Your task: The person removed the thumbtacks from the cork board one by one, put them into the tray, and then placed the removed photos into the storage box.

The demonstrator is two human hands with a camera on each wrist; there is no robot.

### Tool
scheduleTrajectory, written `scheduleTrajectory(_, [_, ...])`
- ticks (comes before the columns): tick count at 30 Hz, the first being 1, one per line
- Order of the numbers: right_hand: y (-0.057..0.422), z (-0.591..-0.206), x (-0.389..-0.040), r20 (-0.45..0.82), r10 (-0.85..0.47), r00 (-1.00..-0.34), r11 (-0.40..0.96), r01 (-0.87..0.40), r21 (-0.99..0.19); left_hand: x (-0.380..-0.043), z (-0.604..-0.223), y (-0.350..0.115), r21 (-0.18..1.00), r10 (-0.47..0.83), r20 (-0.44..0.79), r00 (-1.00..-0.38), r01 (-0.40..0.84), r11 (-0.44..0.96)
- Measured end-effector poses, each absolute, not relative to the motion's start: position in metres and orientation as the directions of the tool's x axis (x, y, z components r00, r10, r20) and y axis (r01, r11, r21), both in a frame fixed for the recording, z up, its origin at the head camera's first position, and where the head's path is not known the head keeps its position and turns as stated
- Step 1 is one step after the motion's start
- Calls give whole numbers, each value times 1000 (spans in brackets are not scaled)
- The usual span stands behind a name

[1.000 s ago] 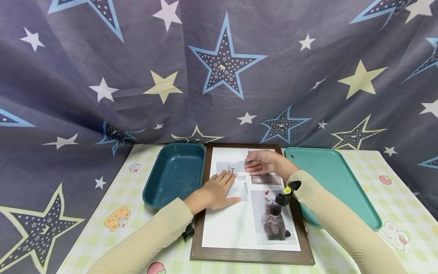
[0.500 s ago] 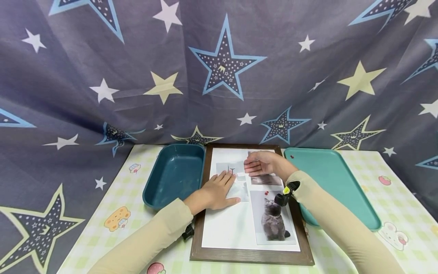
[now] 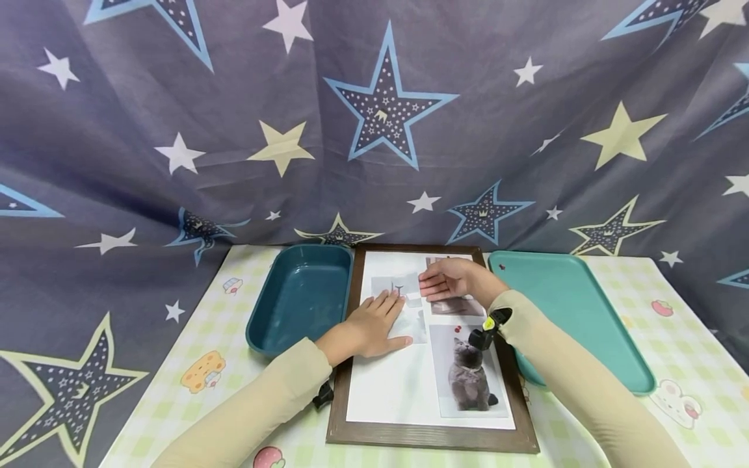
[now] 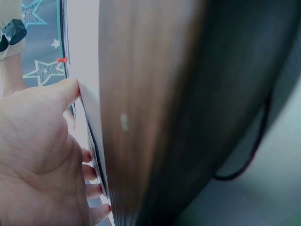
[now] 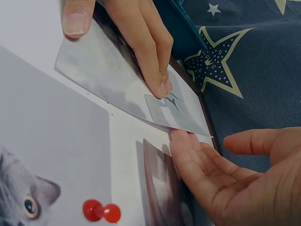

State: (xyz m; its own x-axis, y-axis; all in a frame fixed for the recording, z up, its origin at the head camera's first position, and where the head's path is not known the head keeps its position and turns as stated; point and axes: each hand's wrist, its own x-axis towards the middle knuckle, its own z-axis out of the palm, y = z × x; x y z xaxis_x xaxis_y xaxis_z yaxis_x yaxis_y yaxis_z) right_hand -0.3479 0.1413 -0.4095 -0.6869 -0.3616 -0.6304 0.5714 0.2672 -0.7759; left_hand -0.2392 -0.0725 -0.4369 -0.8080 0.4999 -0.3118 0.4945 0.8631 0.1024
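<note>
Blue tub (image 3: 251, 325) left of our left fingers (image 3: 386, 311), spread across pale photo (image 5: 110, 77); right fingers (image 5: 190, 160), close together, touch its edge. Photo's long axis points away from us.

Beige sleeves (image 3: 251, 403); black wrist cameras (image 3: 480, 340), yellow patch (image 3: 489, 324) (right)

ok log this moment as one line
left hand: resting on pale photo; right hand: at its edge; cat photo: in brown frame, red pushpin at top

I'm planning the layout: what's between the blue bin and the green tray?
The brown frame, with the left hand and right hand over it, shows there in the head view.
</note>
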Motion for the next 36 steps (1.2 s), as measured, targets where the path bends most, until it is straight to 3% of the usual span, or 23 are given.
scheduleTrajectory(36, [135, -416, -348, -644, -369, -670, 319, 559, -765, -242, -431, -67, 111, 490, -334, -805, 483, 869])
